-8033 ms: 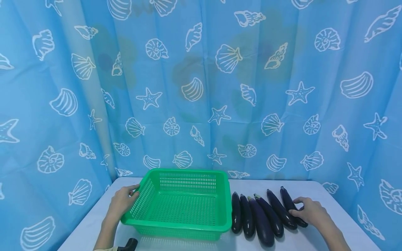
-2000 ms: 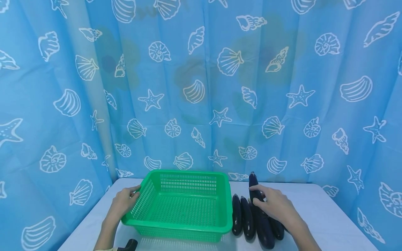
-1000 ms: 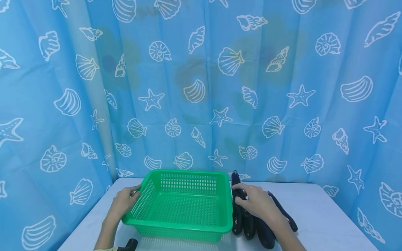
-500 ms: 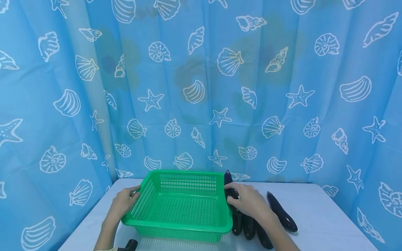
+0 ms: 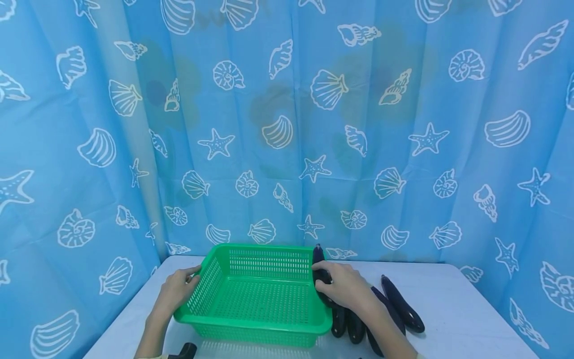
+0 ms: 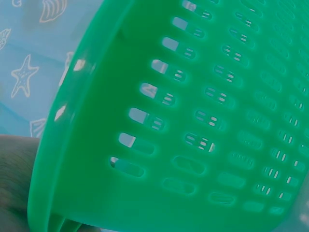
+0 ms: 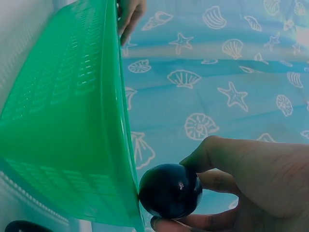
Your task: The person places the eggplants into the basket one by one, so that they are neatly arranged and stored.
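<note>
A green plastic basket (image 5: 251,324) with slotted walls stands on the table; no eggplant shows on its floor. My left hand (image 5: 177,289) grips its left rim, most of the fingers hidden behind the wall in the left wrist view. With thumb and fingers, my right hand (image 5: 345,286) holds a dark purple eggplant (image 5: 318,257) raised at the basket's right rim. In the right wrist view the rounded end of this eggplant (image 7: 169,191) is right beside the rim. Several other eggplants (image 5: 407,311) lie below and right of that hand, some partly covered by the forearm.
The table (image 5: 466,309) has a white cover. A blue curtain (image 5: 287,149) with white shell and starfish prints hangs behind and at both sides. A small dark rounded object (image 5: 186,350) shows near my left wrist at the bottom edge.
My right hand has taken the rightmost eggplant, lifted it and carried it left over the others to the basket's right rim. The left hand keeps its grip in the same place.
</note>
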`<state>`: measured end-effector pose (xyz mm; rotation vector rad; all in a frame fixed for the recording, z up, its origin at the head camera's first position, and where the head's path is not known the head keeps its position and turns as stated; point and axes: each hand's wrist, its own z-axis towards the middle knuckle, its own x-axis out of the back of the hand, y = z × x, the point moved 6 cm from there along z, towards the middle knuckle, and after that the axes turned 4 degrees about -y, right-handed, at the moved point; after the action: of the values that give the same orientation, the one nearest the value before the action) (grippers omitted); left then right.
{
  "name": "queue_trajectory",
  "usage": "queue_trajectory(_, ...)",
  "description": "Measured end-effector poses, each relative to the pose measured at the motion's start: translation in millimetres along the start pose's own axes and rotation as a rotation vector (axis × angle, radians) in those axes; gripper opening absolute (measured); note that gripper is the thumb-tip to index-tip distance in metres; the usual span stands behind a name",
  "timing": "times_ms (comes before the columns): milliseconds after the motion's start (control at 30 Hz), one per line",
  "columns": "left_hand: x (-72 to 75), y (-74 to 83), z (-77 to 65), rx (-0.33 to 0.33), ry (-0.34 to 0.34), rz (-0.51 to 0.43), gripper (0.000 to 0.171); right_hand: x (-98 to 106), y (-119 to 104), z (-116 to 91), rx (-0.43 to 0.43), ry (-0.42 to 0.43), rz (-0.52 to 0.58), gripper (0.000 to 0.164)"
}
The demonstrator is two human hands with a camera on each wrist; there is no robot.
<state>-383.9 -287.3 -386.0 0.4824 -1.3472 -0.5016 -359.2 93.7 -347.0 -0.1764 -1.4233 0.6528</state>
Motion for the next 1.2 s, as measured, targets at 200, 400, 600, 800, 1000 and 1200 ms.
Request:
queue_trajectory(200,0.1,0.8,0.4,0.009,-0.008,0.002,0.042,-3.8,-4.0,2.4,0.021,-0.019,0.02,0.038)
queue_trajectory(400,-0.8,-0.5,1.7,0.035,-0.027,-0.003,0.043,-6.7,-6.4,4.2,0.024,-0.026,0.029,0.039)
queue_trajectory(600,-1.0,-2.2,3.4,0.054,-0.038,0.016,0.043,-10.5,-9.9,7.2,0.032,-0.041,0.037,0.041)
queue_trajectory(800,-1.1,-3.0,4.0,0.058,-0.038,0.021,0.042,-13.7,-14.2,12.6,0.043,-0.061,0.047,0.043)
queue_trajectory(1000,-0.7,-2.7,3.8,0.037,-0.028,0.003,0.043,-17.8,-20.0,17.8,0.055,-0.085,0.058,0.042)
queue_trajectory(1200,-1.4,-4.0,4.5,0.049,-0.034,0.009,0.043,-26.5,-27.5,21.3,0.077,-0.107,0.061,0.039)
